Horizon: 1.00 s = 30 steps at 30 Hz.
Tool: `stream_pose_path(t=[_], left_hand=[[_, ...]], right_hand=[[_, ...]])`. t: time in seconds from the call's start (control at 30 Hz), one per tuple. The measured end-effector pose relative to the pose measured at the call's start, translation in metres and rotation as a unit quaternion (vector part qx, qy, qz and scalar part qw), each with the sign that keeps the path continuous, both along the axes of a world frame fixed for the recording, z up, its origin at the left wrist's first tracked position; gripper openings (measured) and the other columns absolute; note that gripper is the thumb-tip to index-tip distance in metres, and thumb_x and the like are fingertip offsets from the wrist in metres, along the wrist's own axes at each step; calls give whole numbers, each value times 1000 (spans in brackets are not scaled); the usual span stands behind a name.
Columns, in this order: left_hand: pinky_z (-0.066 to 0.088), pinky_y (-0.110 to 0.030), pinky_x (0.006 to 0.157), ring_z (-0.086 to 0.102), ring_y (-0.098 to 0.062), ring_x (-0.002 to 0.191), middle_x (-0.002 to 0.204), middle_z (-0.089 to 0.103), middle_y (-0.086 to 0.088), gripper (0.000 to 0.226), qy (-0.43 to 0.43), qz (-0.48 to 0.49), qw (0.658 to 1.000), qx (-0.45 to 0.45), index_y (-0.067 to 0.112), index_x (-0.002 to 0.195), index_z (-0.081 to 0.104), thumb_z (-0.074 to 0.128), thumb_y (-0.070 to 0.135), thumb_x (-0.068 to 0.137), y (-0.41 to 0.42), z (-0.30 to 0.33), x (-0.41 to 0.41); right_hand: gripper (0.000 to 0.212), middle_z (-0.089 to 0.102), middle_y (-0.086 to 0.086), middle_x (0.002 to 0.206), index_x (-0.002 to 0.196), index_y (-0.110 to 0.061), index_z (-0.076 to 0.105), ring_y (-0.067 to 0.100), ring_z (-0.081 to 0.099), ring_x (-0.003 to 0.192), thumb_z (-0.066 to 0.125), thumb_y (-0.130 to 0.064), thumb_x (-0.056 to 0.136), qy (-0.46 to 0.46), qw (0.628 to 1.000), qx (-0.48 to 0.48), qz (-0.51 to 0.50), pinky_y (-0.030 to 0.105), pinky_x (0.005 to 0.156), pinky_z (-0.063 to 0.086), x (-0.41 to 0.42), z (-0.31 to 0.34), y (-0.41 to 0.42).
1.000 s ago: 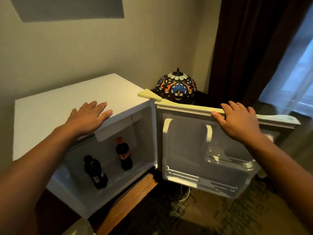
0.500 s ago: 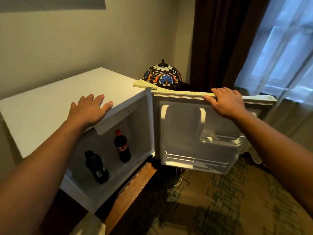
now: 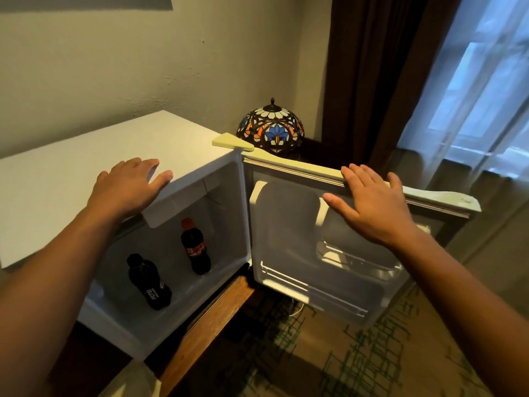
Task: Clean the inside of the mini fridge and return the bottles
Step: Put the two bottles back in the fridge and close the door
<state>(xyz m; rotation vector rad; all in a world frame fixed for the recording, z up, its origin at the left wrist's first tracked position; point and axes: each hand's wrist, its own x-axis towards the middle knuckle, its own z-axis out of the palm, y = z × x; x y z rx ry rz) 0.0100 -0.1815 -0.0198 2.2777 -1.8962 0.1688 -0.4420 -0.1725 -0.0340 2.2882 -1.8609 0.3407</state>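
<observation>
The white mini fridge (image 3: 71,173) stands open on a wooden surface (image 3: 209,325). Two dark bottles stand upright inside, apart: the black-capped bottle (image 3: 148,282) nearer the front, the red-capped bottle (image 3: 195,247) further back. The door (image 3: 289,224) shelves hold nothing visible. The left hand (image 3: 128,187) rests flat on the fridge top; the right hand (image 3: 369,204), fingers straight, lies at the door's upper edge, holding nothing. A stained-glass lamp (image 3: 270,127) sits behind.

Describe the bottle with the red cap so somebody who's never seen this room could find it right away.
Find the white mini fridge against the wall, its door swung open to the right. Two dark soda bottles stand on its floor. The red-capped bottle is the one farther back and nearer the door hinge, with a red label; its neighbour, the black-capped bottle, stands nearer the front, to the left.
</observation>
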Motion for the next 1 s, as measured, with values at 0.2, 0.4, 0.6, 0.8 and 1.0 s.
stream_pose_path(t=[0.2, 0.4, 0.6, 0.8, 1.0], left_hand=[[32, -60, 113, 36, -34, 145, 159, 37, -8, 74, 0, 2, 1000, 0, 24, 151, 35, 23, 71, 95, 2, 1, -4], [33, -61, 109, 41, -36, 140, 155, 43, -11, 69, -4, -4, 1000, 5, 23, 148, 38, 25, 68, 97, 4, 3, -3], [46, -50, 98, 55, -35, 125, 142, 57, -10, 48, 51, -55, 996, -51, 19, 137, 56, 43, 49, 101, 18, 8, -11], [31, -46, 115, 34, -27, 147, 159, 37, -5, 53, 50, -165, 984, 46, 28, 151, 40, 36, 50, 103, 28, 15, 16], [43, -45, 101, 47, -25, 135, 150, 51, 1, 54, 40, -173, 984, 22, 34, 141, 51, 35, 60, 97, 71, 27, 58]], right_hand=[[99, 17, -1, 166, 158, -23, 16, 17, 11, 153, 1, -85, 83, -10, 999, 15, 27, 51, 124, 10, 5, 3, 22], [103, 13, 0, 166, 158, -22, 15, 17, 7, 154, 0, -86, 79, -34, 999, 29, 28, 42, 125, 8, 16, 7, 40], [93, 11, 3, 167, 158, -20, 12, 20, 6, 154, 18, -80, 87, -28, 998, 51, 6, 42, 125, 8, 37, 9, 63], [97, 5, 8, 167, 158, -16, 5, 25, 3, 154, 49, -68, 89, 18, 997, 72, -24, 43, 125, 8, 67, 12, 86], [102, 4, 11, 167, 158, -12, 2, 28, 7, 154, 62, -57, 89, 28, 990, 138, -15, 41, 125, 14, 82, 29, 100]])
